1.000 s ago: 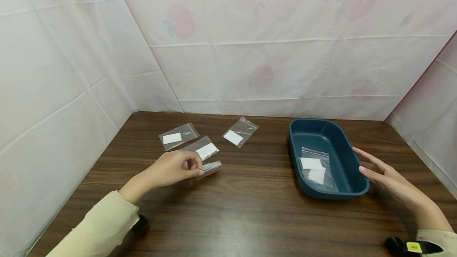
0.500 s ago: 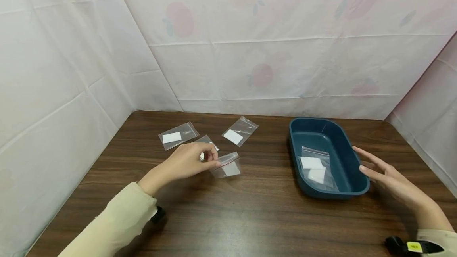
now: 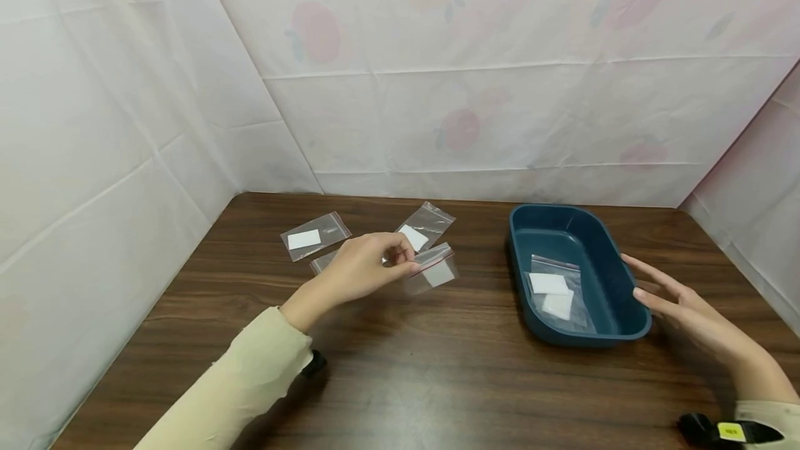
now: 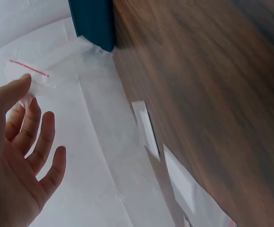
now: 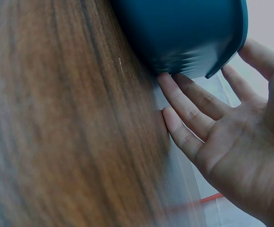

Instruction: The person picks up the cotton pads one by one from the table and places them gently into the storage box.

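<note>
Pinched between the thumb and fingers of my left hand (image 3: 356,268) is a clear zip bag (image 3: 440,271) with a red seal line and a white card inside, held above the table. In the left wrist view the same bag's red strip (image 4: 29,68) shows at the thumb tip. My right hand (image 3: 694,318) touches the right side of a blue plastic bin (image 3: 615,255) with fingers extended. The right wrist view shows those fingers (image 5: 189,109) against the bin's wall (image 5: 189,33). Inside the bin lie overlapping zip bags with white cards (image 3: 557,305).
On the wooden table (image 3: 437,373) lie more zip bags with white cards: one at back left (image 3: 315,236), one behind the held bag (image 3: 431,221), and one partly hidden under my left hand (image 3: 321,262). White cloth (image 3: 400,123) stands behind and at both sides.
My left hand has lifted the zip bag off the left group and carried it rightward toward the bin. The right hand stays at the bin's right side.
</note>
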A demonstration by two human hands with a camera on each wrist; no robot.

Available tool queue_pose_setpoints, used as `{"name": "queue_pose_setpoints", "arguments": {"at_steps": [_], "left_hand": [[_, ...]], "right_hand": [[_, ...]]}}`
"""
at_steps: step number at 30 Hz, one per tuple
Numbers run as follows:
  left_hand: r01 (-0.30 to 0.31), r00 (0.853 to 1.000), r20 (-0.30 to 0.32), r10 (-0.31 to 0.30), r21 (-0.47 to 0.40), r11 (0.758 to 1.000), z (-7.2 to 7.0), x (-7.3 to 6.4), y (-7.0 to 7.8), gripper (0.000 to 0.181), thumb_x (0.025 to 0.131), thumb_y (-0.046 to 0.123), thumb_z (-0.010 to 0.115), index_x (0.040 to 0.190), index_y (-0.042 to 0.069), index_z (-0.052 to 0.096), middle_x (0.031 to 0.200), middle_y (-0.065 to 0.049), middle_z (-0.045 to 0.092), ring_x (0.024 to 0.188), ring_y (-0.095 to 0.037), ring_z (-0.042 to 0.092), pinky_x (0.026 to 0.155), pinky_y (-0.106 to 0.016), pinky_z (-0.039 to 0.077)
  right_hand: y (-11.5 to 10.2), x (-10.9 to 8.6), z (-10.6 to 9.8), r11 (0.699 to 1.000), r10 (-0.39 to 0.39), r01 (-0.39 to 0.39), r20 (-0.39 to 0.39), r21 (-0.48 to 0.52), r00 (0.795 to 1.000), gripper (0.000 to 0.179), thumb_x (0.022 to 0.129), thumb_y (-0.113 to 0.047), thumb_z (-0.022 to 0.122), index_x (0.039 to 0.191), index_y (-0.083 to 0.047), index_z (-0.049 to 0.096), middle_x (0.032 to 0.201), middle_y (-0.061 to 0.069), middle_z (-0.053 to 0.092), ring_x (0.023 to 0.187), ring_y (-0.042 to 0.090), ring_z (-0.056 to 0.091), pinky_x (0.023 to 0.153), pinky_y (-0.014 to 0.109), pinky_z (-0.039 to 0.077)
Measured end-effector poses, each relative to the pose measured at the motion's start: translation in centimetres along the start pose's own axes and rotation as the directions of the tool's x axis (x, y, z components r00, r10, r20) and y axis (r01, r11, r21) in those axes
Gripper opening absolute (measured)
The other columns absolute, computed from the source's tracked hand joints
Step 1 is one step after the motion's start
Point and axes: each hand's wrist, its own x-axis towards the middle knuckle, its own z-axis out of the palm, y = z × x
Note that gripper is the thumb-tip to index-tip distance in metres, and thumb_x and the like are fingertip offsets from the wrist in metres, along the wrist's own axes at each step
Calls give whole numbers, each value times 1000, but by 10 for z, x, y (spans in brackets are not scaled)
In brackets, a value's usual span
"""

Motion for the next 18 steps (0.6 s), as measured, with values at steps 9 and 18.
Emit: {"name": "queue_pose_setpoints", "arguments": {"at_steps": [9,18], "left_hand": [[1,997,-80,-2,-25,1000,12,17,22,15,91,38,73,84,30,63,76,18,57,72,-1,55,64,-27,45],[3,997,-75,-7,-48,999,23,32,38,11,93,38,71,92,29,65,78,19,59,75,-4,57,64,-28,44]], "right_hand": [[0,0,0,1000,13,-13,-3,-13,1000,60,109,-28,40,160,-34,8,162,15,10,137,48,25,92,75,32],[1,2,0,999,10,-10,-5,-35,1000,60,109,-29,40,160,-34,9,161,19,13,134,27,37,93,69,38]]}}
